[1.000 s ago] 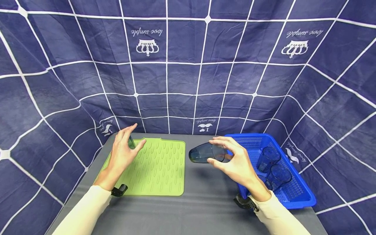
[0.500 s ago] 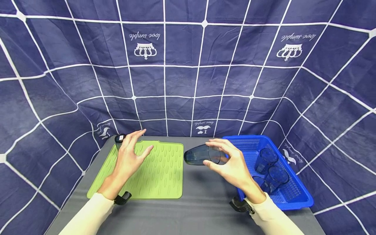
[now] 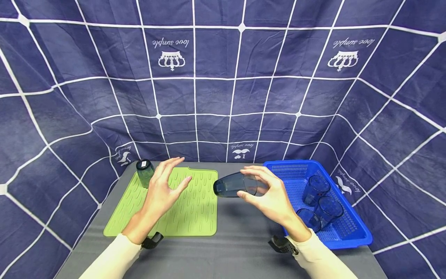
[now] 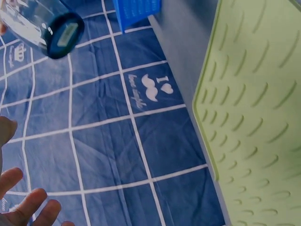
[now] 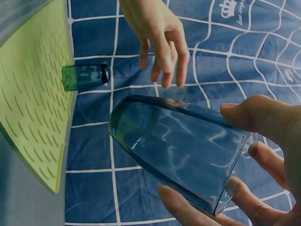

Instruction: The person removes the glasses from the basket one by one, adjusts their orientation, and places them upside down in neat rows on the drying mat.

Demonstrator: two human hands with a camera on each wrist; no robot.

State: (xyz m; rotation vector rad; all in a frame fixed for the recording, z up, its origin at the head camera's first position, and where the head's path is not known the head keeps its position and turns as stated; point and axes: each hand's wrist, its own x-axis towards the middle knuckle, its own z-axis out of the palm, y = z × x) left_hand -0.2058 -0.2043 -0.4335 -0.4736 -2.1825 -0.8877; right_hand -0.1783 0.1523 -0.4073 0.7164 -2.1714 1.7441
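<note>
My right hand (image 3: 270, 195) grips a dark blue drinking glass (image 3: 230, 185) near its rim, with the thumb on one side and the fingers on the other. The glass lies nearly sideways in the air, its base pointing left. Over the green mat (image 3: 195, 209) hovers my left hand (image 3: 162, 193), holding nothing, thumb and fingers spread apart. Behind it a second glass (image 3: 144, 174) stands upside down on the mat's far left corner, a white label on its base. In the right wrist view the held glass (image 5: 178, 150) is close, with the left hand (image 5: 160, 37) beyond it.
A blue plastic basket (image 3: 355, 228) at the right contains several glasses (image 3: 315, 190). The mat lies on a grey-covered table (image 3: 240, 248). A blue cloth (image 3: 216, 97) with white lines hangs behind and at both sides.
My left hand has moved right, away from the glass standing on the mat, which now shows. My right hand has carried its glass slightly left, towards the mat.
</note>
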